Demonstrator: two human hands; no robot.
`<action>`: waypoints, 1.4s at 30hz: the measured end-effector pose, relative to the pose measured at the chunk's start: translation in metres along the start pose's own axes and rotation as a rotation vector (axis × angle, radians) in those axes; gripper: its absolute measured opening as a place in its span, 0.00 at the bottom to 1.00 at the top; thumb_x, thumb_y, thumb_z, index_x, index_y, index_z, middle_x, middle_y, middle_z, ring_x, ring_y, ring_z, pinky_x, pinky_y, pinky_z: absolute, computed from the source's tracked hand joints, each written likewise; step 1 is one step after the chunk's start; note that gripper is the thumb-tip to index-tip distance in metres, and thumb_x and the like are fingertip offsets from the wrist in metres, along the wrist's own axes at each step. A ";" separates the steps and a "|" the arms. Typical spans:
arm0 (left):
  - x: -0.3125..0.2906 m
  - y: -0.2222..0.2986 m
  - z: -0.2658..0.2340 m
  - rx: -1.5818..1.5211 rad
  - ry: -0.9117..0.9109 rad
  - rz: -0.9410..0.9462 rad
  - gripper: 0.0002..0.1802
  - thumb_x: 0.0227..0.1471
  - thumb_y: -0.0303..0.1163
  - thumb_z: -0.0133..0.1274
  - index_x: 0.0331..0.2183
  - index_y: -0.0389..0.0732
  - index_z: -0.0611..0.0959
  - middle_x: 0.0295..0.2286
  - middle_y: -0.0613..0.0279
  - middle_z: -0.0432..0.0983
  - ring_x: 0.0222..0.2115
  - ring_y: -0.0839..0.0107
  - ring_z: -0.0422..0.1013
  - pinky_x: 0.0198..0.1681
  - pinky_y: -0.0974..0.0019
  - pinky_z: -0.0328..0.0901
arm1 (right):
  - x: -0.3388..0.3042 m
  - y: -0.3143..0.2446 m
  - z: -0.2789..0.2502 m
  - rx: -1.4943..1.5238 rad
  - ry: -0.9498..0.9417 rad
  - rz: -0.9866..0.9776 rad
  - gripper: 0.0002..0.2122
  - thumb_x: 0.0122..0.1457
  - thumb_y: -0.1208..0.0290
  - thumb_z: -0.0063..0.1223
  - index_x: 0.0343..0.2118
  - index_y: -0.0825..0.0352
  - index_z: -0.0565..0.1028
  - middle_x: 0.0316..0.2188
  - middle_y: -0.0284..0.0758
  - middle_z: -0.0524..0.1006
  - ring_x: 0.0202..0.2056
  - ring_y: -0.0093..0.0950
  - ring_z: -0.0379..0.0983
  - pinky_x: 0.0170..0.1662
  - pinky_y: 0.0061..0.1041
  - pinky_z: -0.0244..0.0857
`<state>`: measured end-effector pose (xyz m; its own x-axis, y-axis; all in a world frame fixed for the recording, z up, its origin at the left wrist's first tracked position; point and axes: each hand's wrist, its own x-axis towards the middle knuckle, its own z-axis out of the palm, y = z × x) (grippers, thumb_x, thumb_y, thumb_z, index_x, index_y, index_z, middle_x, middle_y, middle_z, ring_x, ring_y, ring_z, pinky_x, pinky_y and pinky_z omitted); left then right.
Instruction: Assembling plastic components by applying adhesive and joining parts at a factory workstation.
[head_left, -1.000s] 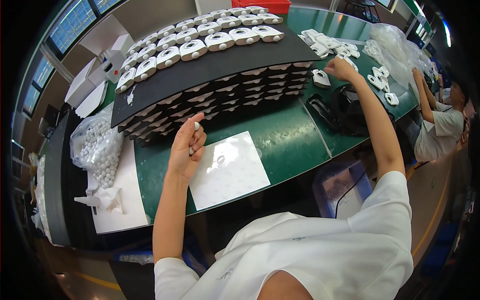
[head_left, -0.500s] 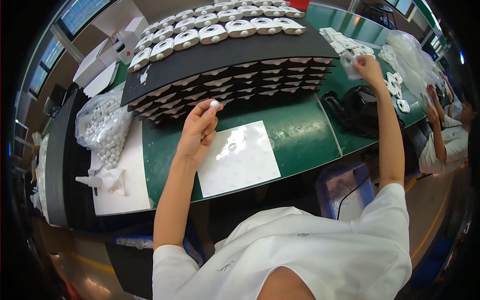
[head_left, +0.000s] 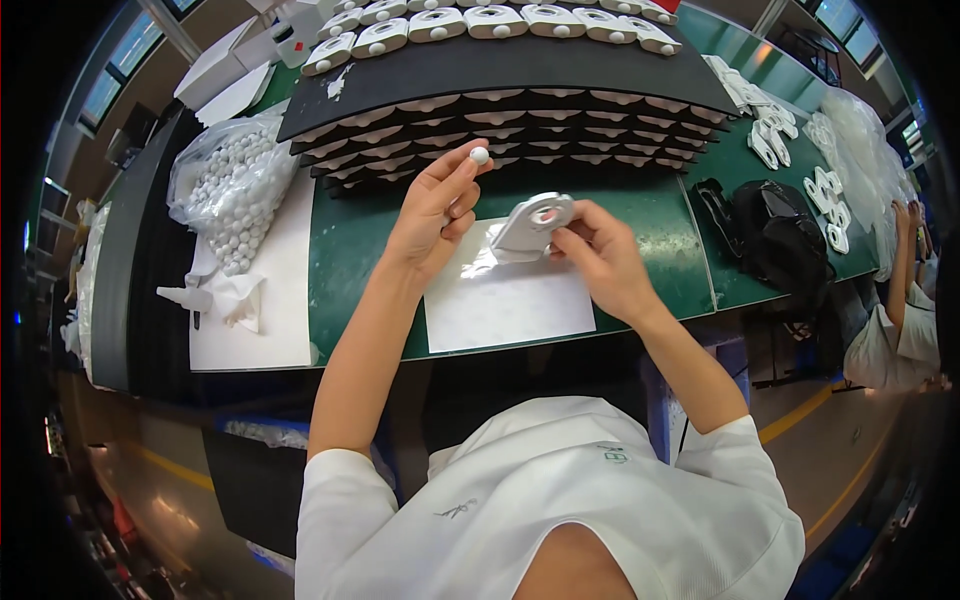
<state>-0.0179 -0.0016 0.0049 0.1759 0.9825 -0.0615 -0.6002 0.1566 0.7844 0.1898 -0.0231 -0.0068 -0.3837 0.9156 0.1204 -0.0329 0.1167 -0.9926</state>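
Observation:
My left hand pinches a small white ball between thumb and fingertips, held up just in front of the stacked black trays. My right hand grips a flat white plastic part with a round hole, tilted, above a white sheet on the green mat. The ball is a short way up and left of the part's hole, not touching it.
Rows of white parts with balls lie on the top tray. A clear bag of white balls sits at the left. Loose white parts and a black bag lie right. Another person works at the far right.
My right hand came back from the far right pile holding a white part, now over the sheet. My left hand stayed raised with the ball. The view tilted closer to the table.

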 end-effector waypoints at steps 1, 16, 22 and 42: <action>0.000 0.000 0.000 0.009 0.010 0.005 0.17 0.51 0.30 0.49 0.45 0.41 0.72 0.34 0.68 0.71 0.16 0.88 0.50 0.12 0.85 0.42 | 0.002 0.002 0.005 0.004 -0.003 0.004 0.07 0.56 0.77 0.43 0.37 0.71 0.69 0.29 0.31 0.73 0.30 0.18 0.69 0.36 0.17 0.64; -0.002 0.000 -0.002 -0.041 -0.019 -0.006 0.15 0.53 0.34 0.47 0.43 0.39 0.74 0.32 0.66 0.70 0.16 0.88 0.52 0.12 0.85 0.43 | 0.002 0.010 0.017 -0.214 0.059 -0.058 0.05 0.56 0.77 0.44 0.36 0.70 0.67 0.28 0.30 0.71 0.27 0.17 0.66 0.31 0.16 0.62; -0.001 -0.001 -0.004 -0.043 -0.044 0.002 0.15 0.52 0.31 0.47 0.44 0.39 0.73 0.33 0.66 0.71 0.16 0.88 0.52 0.12 0.85 0.44 | 0.001 0.007 0.019 -0.610 -0.026 -0.304 0.05 0.56 0.78 0.44 0.36 0.70 0.67 0.30 0.31 0.71 0.28 0.17 0.66 0.31 0.16 0.61; -0.008 -0.006 0.013 0.487 -0.006 0.038 0.13 0.36 0.26 0.62 0.31 0.41 0.80 0.22 0.74 0.72 0.19 0.89 0.59 0.16 0.82 0.47 | 0.014 0.004 -0.002 0.625 0.063 0.058 0.11 0.61 0.71 0.38 0.45 0.66 0.63 0.41 0.33 0.68 0.43 0.23 0.65 0.48 0.25 0.60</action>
<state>-0.0055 -0.0120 0.0090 0.1665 0.9857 -0.0246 -0.1716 0.0535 0.9837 0.1859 -0.0096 -0.0093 -0.3467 0.9367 0.0481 -0.5544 -0.1633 -0.8161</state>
